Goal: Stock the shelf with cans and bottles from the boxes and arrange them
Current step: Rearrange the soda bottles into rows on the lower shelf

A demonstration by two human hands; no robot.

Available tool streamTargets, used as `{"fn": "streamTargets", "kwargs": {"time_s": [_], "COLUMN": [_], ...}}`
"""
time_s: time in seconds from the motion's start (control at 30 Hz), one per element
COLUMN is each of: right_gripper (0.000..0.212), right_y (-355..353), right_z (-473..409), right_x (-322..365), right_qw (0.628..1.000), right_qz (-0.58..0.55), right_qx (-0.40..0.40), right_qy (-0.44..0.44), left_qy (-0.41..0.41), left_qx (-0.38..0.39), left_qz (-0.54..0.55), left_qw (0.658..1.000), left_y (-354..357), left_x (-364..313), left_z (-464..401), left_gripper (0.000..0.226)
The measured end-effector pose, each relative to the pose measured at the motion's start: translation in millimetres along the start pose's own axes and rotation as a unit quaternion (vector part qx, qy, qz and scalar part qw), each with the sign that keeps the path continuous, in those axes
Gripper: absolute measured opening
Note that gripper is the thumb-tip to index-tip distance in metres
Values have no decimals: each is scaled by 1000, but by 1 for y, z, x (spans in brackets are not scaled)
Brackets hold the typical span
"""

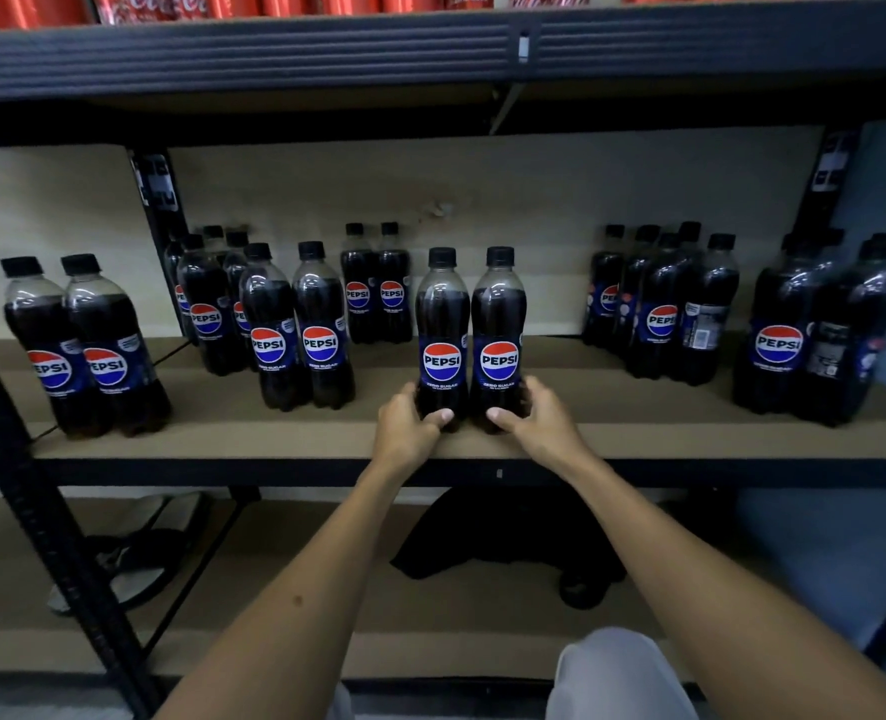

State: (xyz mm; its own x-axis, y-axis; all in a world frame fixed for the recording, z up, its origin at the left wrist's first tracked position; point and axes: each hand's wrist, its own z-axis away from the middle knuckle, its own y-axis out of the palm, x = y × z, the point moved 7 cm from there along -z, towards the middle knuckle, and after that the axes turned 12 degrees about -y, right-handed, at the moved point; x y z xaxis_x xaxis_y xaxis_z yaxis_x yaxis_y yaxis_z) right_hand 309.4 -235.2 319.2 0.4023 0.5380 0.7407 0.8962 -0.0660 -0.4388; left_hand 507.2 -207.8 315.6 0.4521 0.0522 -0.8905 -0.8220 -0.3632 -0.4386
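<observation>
- Your two Pepsi bottles stand upright side by side, touching, near the front edge of the middle shelf (638, 439): the left bottle (442, 335) and the right bottle (499, 335), black caps up, labels facing you.
- Your left hand (408, 426) grips the base of the left bottle, fingers curled round its far side and thumb across the front.
- Your right hand (537, 420) grips the base of the right bottle the same way, thumb pointing in toward 9 o'clock.
- At 10 o'clock from the pair, a second pair of bottles (298, 324) stands upright, with a cluster of bottles (207, 304) behind it, and two more (376, 283) stand at the back wall at about 11 o'clock.
- Far out at 9 o'clock, beyond the black upright post (160, 200), a further pair (85, 350) stands near the shelf's front.
- At 2 o'clock a tight group of bottles (661, 309) stands toward the back, some labels turned sideways; at 3 o'clock another group (820, 330) stands nearer the front.
- At 12 o'clock, above, the upper shelf (274, 54) carries red Coca-Cola packs (160, 5).
- At 6 o'clock, the lower shelf holds a dark cloth (508, 532), and a sandal (139, 553) lies toward 8 o'clock.
</observation>
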Motion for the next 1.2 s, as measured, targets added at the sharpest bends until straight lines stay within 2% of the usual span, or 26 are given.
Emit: {"fn": "streamTargets", "kwargs": {"time_s": [0.07,0.13,0.2,0.27,0.33,0.43,0.57,0.77,0.93,1.03,1.1,1.2], "right_gripper": [50,53,64,74,72,67,63,51,65,82,83,79], "right_y": [-1,-4,-14,-30,-51,-86,-134,-186,-198,-204,-209,-214], "right_z": [2,4,8,13,19,27,29,11,-21,-43,-54,-63], "right_x": [0,-3,-7,-14,-21,-33,-60,-112,-134,-146,-154,-169], "right_qw": [1000,1000,999,998,996,992,984,960,957,949,943,936], "right_qz": [2,3,4,23,37,45,47,19,60,110,118,98], "right_qx": [7,9,-4,-18,-27,-43,-83,-189,-239,-260,-286,-310], "right_qy": [4,15,33,59,77,106,151,207,155,138,121,132], "left_qy": [12,23,48,92,138,170,123,61,-17,-20,-13,2], "left_qx": [-9,-61,-124,-143,-108,-22,65,119,128,116,102,80], "left_qz": [-8,-5,6,-11,-44,-67,-68,-59,0,13,27,48], "left_qw": [1000,998,991,985,984,983,988,989,992,993,994,996], "left_y": [-1,-5,-9,-4,13,49,100,177,235,267,278,289], "left_x": [-3,-3,-5,-14,-27,-46,-68,-95,-106,-117,-126,-138], "left_z": [6,19,35,49,58,65,57,20,-16,-41,-50,-63], "left_gripper": [55,61,50,31,19,15,17,22,17,43,59,54]}}
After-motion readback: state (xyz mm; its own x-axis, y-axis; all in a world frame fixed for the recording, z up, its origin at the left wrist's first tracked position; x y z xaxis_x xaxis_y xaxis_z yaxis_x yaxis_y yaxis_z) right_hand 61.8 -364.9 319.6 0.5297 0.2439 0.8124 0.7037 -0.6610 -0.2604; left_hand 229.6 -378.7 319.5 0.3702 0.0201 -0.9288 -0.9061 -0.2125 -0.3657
